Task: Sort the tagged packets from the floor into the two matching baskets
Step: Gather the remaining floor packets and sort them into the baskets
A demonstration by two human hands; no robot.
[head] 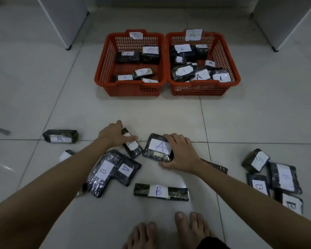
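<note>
Two red baskets stand side by side on the tiled floor: the left basket (104, 69) tagged B and the right basket (232, 69) tagged A, each holding several dark wrapped packets. My right hand (180, 153) grips the right edge of a square packet tagged A (156, 149) lying on the floor. My left hand (113, 134) rests on a narrow packet (133, 149) whose tag is hidden. More packets lie around: an A packet (60, 136) at left, a B packet (101, 172), an A packet (127, 169) and a long B packet (161, 192).
A cluster of several packets (273, 177) lies at the right. Another packet (215, 166) is partly hidden under my right forearm, and one (66, 155) under my left. My bare feet (169, 230) are at the bottom. White furniture legs (67, 45) stand behind the baskets.
</note>
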